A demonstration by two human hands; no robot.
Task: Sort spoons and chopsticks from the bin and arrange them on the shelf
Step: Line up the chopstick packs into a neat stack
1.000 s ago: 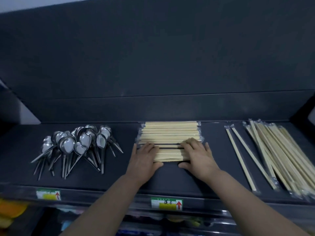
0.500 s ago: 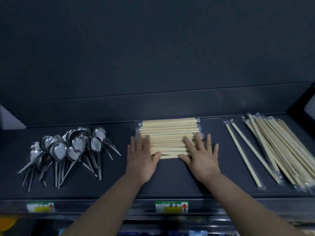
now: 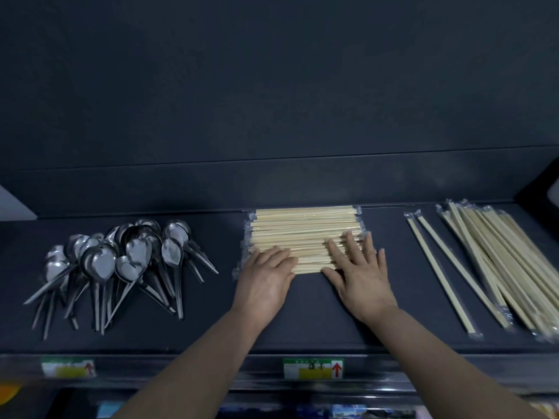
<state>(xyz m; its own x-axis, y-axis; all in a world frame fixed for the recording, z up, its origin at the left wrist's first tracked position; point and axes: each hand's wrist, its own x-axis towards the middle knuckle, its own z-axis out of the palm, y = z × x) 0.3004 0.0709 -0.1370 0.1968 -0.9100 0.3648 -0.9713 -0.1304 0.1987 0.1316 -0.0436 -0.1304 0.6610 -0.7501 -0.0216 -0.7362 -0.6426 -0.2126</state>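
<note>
A neat row of wrapped pale wooden chopsticks lies crosswise in the middle of the dark shelf. My left hand rests flat on the stack's near left corner, fingers straight. My right hand lies flat on its near right part, fingers spread over the sticks. A pile of metal spoons sits at the left, bowls toward the back. At the right lies a looser heap of wrapped chopsticks pointing front to back, with two single pairs beside it.
The shelf's back wall rises just behind the stack. Price labels with red arrows sit on the front rail. A lower shelf with coloured items shows below the rail. Bare shelf surface lies between the three groups.
Both hands have slid the chopstick stack toward the back wall and now lie further over it. The view has tilted down slightly.
</note>
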